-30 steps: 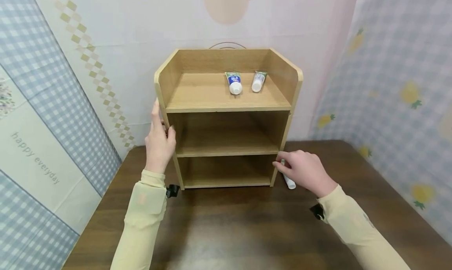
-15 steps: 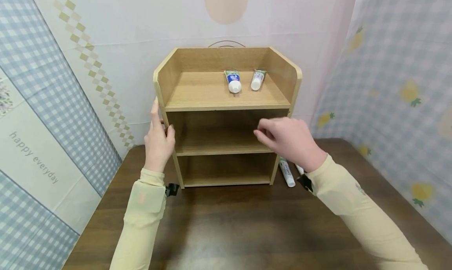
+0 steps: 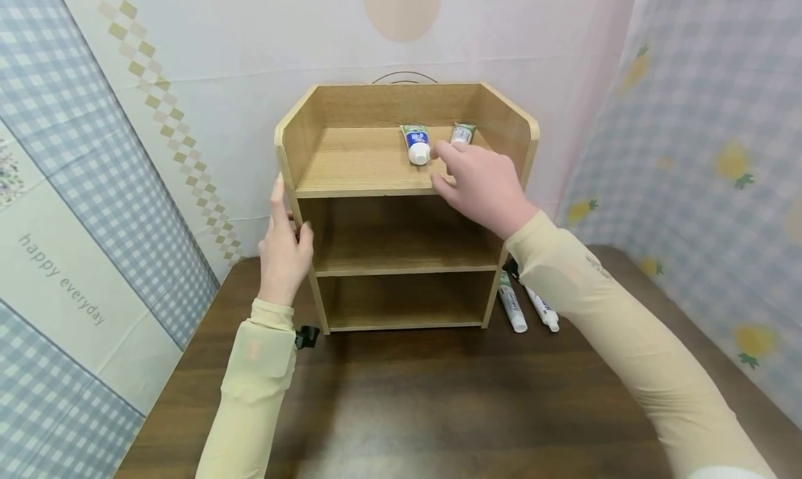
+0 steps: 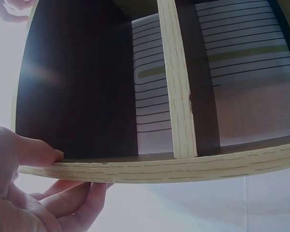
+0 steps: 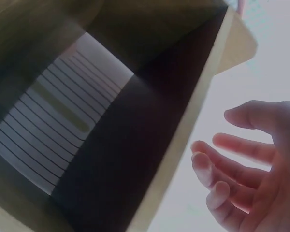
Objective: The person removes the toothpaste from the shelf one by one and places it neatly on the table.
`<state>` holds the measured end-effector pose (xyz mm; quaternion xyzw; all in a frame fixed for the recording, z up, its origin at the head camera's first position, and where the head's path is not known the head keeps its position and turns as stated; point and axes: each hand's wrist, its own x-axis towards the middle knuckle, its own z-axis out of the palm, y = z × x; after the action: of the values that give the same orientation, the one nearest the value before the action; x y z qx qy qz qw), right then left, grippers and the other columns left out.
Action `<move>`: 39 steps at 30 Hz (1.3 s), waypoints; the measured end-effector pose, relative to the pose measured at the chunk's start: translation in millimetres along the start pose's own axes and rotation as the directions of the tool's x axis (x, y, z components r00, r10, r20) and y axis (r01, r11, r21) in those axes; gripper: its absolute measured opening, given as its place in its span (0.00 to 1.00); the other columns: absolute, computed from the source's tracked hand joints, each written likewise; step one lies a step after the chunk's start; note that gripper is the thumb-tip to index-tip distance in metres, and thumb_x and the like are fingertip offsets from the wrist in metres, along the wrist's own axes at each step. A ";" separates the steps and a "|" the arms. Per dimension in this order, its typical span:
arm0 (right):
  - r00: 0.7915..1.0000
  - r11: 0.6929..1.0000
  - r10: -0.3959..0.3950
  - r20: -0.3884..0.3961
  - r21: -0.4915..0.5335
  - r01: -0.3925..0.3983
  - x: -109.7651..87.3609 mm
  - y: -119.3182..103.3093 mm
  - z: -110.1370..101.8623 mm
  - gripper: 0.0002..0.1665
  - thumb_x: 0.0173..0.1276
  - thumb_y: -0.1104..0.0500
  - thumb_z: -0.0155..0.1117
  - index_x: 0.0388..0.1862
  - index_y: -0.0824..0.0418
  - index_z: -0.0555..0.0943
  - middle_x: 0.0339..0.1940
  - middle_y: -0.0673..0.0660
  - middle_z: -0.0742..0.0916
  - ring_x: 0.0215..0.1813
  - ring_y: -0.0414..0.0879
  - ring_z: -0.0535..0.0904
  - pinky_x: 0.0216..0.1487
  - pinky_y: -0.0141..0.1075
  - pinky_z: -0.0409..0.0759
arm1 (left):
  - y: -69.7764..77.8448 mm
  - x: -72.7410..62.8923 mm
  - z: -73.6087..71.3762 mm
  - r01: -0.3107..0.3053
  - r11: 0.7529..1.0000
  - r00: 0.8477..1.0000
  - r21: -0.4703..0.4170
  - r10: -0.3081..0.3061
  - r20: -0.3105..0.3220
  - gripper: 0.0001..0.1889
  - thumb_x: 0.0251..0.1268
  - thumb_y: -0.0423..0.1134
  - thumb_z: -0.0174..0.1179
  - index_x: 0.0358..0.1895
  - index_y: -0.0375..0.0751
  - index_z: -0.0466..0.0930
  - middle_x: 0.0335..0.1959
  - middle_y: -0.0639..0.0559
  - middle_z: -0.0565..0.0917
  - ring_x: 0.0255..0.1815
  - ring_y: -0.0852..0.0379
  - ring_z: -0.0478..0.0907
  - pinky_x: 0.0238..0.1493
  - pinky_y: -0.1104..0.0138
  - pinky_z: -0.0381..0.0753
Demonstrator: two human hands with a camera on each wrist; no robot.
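"What's the left hand [image 3: 285, 253] up to over there?"

"Gripping the side of the wooden shelf [image 3: 357, 162]. Thumb tip at the inner face, fingers round on the outer one, index reaching up along the panel. That forearm comes almost straight up."

"And the right hand [image 3: 482, 183]?"

"Raised to the front of the top board, its forearm slanting in from the lower right. Thumb well parted from the fingers, which are loosely bent, with a bare gap between."

"Is it touching a tube?"

"The fingertips are just beside the cap of the blue-and-white tube [image 3: 416, 143]; I can't tell if they touch. The smaller tube [image 3: 463, 132] lies partly hidden behind that hand."

"Any others?"

"Two on the dark table [image 3: 401, 402], right of the shelf: a green-ended tube [image 3: 513, 305] and a slim white tube [image 3: 544, 310]."
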<state>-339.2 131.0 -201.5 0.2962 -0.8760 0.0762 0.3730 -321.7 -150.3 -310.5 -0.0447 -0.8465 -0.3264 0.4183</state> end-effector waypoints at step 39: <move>0.936 0.987 0.160 0.315 -0.075 -0.143 69.1 5.2 44.6 0.27 0.69 0.41 0.53 0.55 0.60 0.70 0.40 0.58 0.83 0.45 0.56 0.80 0.45 0.53 0.76 | -2.1 1.6 0.5 0.009 1.000 1.000 -0.011 -0.009 0.001 0.41 0.65 0.30 0.51 0.76 0.61 0.43 0.42 0.36 0.79 0.27 0.39 0.75 0.28 0.49 0.71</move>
<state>-407.0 87.5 -184.5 0.2267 -0.9467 0.0334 0.2266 -323.8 -152.0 -310.6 -0.0434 -0.8450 -0.3328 0.4163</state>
